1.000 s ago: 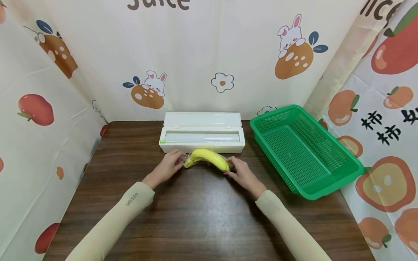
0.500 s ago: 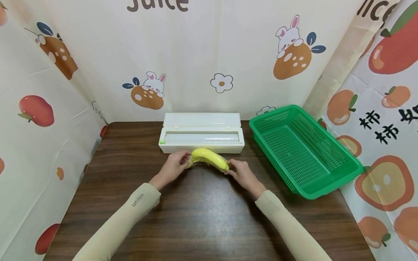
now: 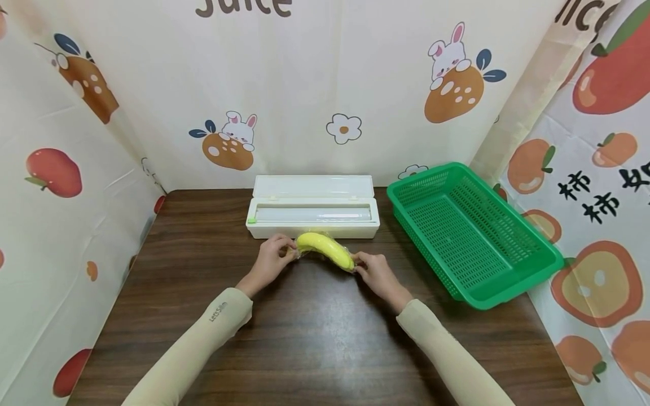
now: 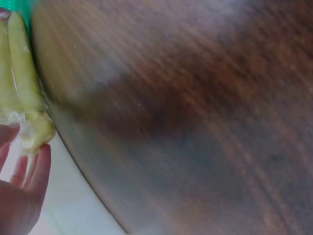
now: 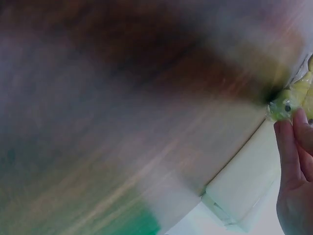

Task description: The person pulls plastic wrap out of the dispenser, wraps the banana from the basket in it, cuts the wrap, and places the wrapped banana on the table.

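Observation:
A small bunch of yellow bananas (image 3: 325,246), wrapped in clear cling film, is held between both hands just in front of the white box. The left wrist view shows two bananas (image 4: 22,73) side by side, meeting at the stem end. With thumb and fingers, the left hand (image 3: 272,259) pinches the film at that end. At the other end, the right hand (image 3: 378,274) pinches the tips (image 5: 286,106), where the film looks crinkled. Behind the bananas, the white cling film box (image 3: 315,231) stands with its lid up and a roll (image 3: 312,214) inside.
A green plastic basket (image 3: 477,301) stands to the right of the box on the dark wooden table (image 3: 315,344). Printed curtains (image 3: 304,73) enclose the table at the back and both sides. On the box's left edge is a small green slider (image 3: 251,220).
The left hand has moved slightly right and closer in on the stem end, which it now covers. The bananas have shifted a little toward the person. The right hand keeps its hold nearly in place.

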Demonstrator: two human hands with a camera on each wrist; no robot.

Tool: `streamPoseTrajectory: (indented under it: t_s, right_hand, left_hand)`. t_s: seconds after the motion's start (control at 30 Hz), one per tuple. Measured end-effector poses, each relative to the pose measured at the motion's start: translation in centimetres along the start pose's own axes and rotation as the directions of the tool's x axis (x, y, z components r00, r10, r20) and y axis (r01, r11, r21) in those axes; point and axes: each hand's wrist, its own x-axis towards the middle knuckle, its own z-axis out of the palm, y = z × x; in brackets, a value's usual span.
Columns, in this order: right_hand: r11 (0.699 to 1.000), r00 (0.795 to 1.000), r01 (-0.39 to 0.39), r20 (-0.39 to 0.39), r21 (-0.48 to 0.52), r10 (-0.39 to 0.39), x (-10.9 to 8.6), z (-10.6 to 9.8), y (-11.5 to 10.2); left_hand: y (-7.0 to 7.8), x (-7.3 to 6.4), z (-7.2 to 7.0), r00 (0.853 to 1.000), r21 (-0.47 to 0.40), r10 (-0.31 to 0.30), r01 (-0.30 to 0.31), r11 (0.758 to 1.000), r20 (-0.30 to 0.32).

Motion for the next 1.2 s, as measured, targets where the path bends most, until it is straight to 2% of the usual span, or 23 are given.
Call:
streamPoseTrajectory:
  t_s: [0.17, 0.4, 0.5, 0.57, 0.63, 0.7, 0.77, 0.87, 0.93, 1.0, 1.2]
  right_hand:
    - [1.0, 1.0, 0.02, -0.02, 0.005, -0.02, -0.4, 0.2, -0.3]
    - [0.994, 1.0, 0.025, -0.006, 0.102, -0.024, -1.0, 0.6, -0.5]
    - [0.984, 0.999, -0.025, 0.029, 0.177, 0.02, -1.4, 0.9, -0.8]
    - [0.965, 0.994, -0.093, 0.072, 0.247, 0.077, -1.8, 1.1, -1.2]
    - [0.928, 0.982, -0.175, 0.12, 0.329, 0.142, -2.2, 1.4, -1.6]
    - [0.871, 0.968, -0.243, 0.159, 0.427, 0.193, -2.7, 1.8, -1.9]
    - [0.796, 0.952, -0.306, 0.189, 0.522, 0.242, -3.2, 2.2, -2.3]
    - [0.666, 0.921, -0.389, 0.243, 0.637, 0.305, -4.0, 2.9, -3.1]
    - [0.609, 0.898, -0.437, 0.28, 0.662, 0.341, -4.5, 3.3, -3.7]
    - [0.583, 0.882, -0.467, 0.303, 0.665, 0.362, -5.0, 3.7, -4.3]
    - [0.573, 0.864, -0.5, 0.33, 0.65, 0.38, -6.2, 4.3, -5.4]
  left_hand:
    - [0.2, 0.2, 0.1, 0.999, -0.001, -0.025, 0.025, 1.0, -0.021]
    - [0.8, 0.8, 0.0, 0.998, 0.017, 0.002, -0.001, 1.0, -0.057]
    - [1.1, 1.2, 0.1, 0.997, -0.003, -0.012, 0.012, 1.0, -0.072]
    - [1.2, 1.4, 0.1, 0.996, -0.012, -0.025, 0.024, 1.0, -0.084]
    - [1.4, 1.6, 0.3, 0.995, -0.017, -0.03, 0.028, 0.999, -0.099]
    - [1.6, 1.8, 0.6, 0.992, -0.028, -0.03, 0.027, 0.999, -0.121]
    - [1.8, 1.9, 0.9, 0.991, -0.028, -0.031, 0.028, 0.999, -0.133]
    - [2.1, 2.3, 1.4, 0.99, -0.035, -0.042, 0.037, 0.999, -0.132]
    - [2.3, 2.6, 1.8, 0.992, -0.025, -0.044, 0.041, 0.999, -0.119]
    - [2.5, 2.8, 2.2, 0.994, -0.016, -0.031, 0.03, 0.999, -0.108]
    - [3.2, 3.0, 3.7, 0.995, -0.021, 0.026, -0.028, 0.999, -0.096]
